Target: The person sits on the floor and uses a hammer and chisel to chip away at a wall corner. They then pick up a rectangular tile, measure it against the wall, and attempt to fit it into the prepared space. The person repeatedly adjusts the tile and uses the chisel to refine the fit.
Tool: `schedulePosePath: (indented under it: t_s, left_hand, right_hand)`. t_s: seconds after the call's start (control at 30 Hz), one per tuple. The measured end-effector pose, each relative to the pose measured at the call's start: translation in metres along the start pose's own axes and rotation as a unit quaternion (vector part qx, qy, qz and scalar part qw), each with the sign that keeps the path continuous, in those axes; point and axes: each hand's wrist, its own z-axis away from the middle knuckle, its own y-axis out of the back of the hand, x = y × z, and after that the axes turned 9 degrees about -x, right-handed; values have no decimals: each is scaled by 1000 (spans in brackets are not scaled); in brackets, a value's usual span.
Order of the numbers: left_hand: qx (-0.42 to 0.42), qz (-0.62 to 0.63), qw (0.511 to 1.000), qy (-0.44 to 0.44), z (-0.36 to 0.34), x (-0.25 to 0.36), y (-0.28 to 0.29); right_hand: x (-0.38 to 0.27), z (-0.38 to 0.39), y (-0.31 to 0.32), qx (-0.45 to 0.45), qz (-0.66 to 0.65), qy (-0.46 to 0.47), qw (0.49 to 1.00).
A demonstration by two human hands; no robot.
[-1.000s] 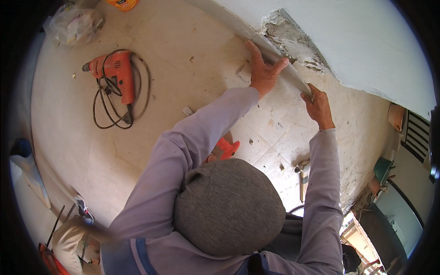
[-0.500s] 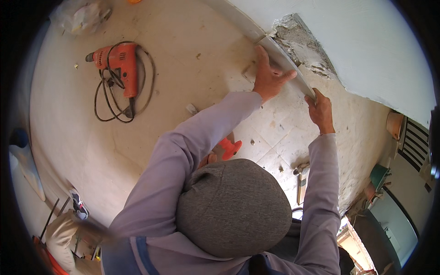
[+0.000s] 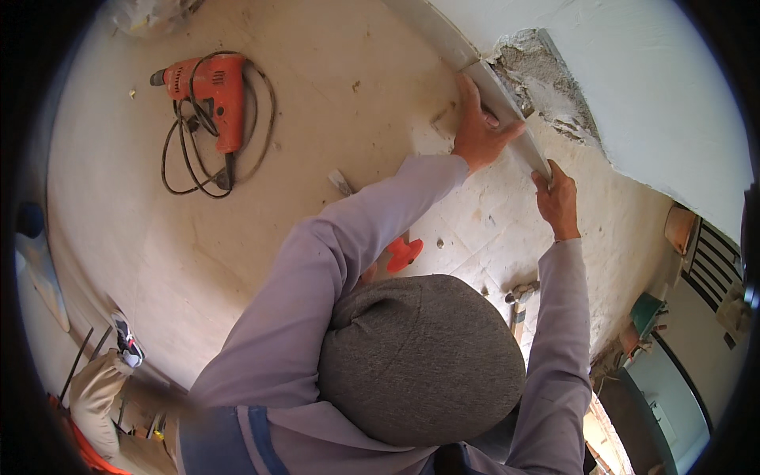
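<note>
A pale, narrow skirting tile [image 3: 530, 152] stands on edge at the foot of the white wall, below a patch of broken plaster [image 3: 546, 89]. My left hand [image 3: 480, 138] holds its middle, thumb and forefinger stretched along it and the other fingers curled. At the tile's near end, my right hand [image 3: 559, 204] grips it between thumb and fingers. The tile's far end meets another skirting piece [image 3: 434, 30]. A red tool handle [image 3: 404, 255] shows beyond my left forearm; the rest of that tool is hidden.
A red corded drill [image 3: 228, 103] lies on the dusty floor at left, its cable looped. A small light-coloured block [image 3: 340, 182] lies beside my left sleeve. A clear plastic bag [image 3: 154, 16] is far left. Buckets [image 3: 679, 228] stand at right. Another person's leg [image 3: 99, 384] shows lower left.
The view has shifted a little, so the wall, tile and both hands appear farther right. Both hands keep their hold on the tile, which shows no clear movement against the wall.
</note>
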Motion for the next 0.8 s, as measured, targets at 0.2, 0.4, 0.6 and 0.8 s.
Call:
schedulePosePath:
  t_s: [0.2, 0.4, 0.6, 0.8]
  left_hand:
    - [13, -47, 999, -5, -9, 5, 0]
    - [20, -119, 993, -7, -11, 4, -3]
    - [31, -96, 995, -15, -12, -1, -3]
    - [46, -119, 991, -30, -15, -11, 0]
  right_hand:
    - [8, -7, 2, -28, -10, -3, 1000]
    - [10, -6, 3, -42, -44, -14, 998]
    - [18, -11, 0, -52, -20, 13, 998]
    - [3, -9, 4, -32, -28, 40, 998]
